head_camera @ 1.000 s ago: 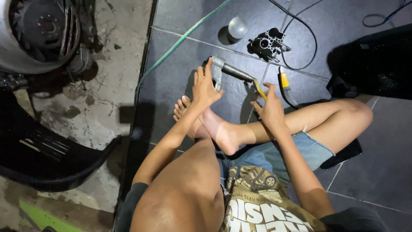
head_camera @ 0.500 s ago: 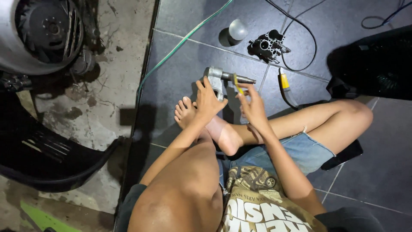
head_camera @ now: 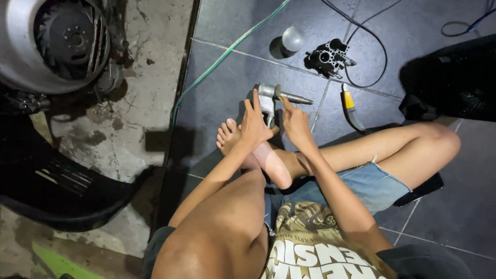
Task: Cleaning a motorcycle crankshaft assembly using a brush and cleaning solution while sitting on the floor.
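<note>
I sit cross-legged on dark floor tiles with my bare foot (head_camera: 243, 142) in front of me. My left hand (head_camera: 256, 126) grips the handle of a silver gun-shaped metal tool (head_camera: 295, 96), held just above the floor. My right hand (head_camera: 295, 126) is beside it, index finger pressed on the top of the tool where the barrel starts, the other fingers curled. Whether it pinches a small part there is hidden.
A black carburettor (head_camera: 328, 57) and a small round silver cap (head_camera: 293, 37) lie beyond the tool. A yellow-handled screwdriver (head_camera: 350, 103) lies to the right, with a black cable (head_camera: 380, 51) and a green hose (head_camera: 222, 59) across the tiles. A scooter's engine fan (head_camera: 67, 39) is at left, a black bag (head_camera: 454, 77) at right.
My right hand moved left from beside the tool onto its barrel. A small yellow piece seen at the tool earlier no longer shows. The left hand kept its grip on the tool.
</note>
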